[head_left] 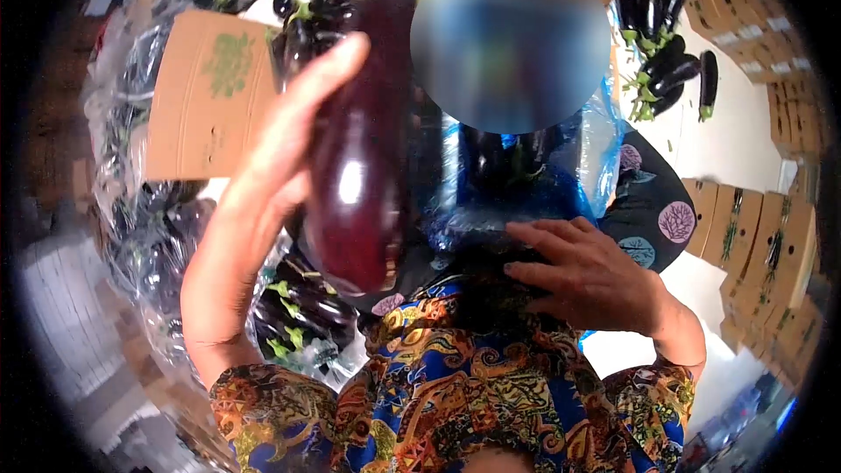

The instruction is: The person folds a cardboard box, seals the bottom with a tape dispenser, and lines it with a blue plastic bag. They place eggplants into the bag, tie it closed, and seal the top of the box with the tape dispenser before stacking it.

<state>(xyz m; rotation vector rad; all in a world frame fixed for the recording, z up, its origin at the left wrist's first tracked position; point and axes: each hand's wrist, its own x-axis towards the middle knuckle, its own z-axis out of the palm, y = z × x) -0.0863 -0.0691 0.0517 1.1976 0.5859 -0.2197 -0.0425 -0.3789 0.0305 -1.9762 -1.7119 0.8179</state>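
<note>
My left hand [285,136] is wrapped round a large, glossy purple eggplant [361,166], lifted close to the camera with its green stem end up. The palm side and some fingers are hidden behind it. In front of my body stands a container lined with blue plastic film [598,144], with dark eggplants [499,158] inside. My right hand [587,271] is at the near edge of that film, fingers stretched and apart, with nothing visible in it. A round blur covers the far part of the container.
More eggplants [670,74] lie on the white surface [740,136] at the far right. A cardboard flap [206,109] and clear plastic bags of eggplants [158,263] are on the left. Stacked cardboard boxes [753,236] line the right side.
</note>
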